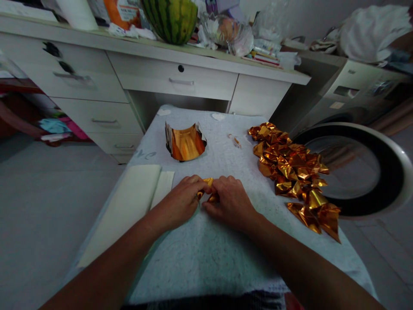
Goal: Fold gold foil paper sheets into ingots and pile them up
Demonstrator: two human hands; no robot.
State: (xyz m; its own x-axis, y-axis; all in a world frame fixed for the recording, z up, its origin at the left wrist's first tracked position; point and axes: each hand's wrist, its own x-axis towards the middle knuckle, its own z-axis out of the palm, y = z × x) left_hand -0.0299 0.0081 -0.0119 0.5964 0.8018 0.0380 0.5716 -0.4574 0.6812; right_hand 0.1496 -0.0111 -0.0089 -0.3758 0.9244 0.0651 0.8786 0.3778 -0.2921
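Between my two hands is a small piece of gold foil paper [208, 181], mostly hidden by the fingers. My left hand [185, 196] is closed on its left side, thumb and fingers pinched together. On the opposite side, my right hand [232, 200] grips the same foil with its fingers curled over. Beyond the hands stands a curved stack of gold foil sheets [187, 144]. To the right lies a long pile of folded gold foil pieces [290, 168], shiny and pointed at the ends.
A cloth-covered table [206, 258] carries a cream folded sheet or pad [125, 206] at left and a small clear wrapper-like item [237, 141]. Behind is a white desk [174, 77] with a cut watermelon [171, 19]. An open washing machine door [355, 168] borders the right side.
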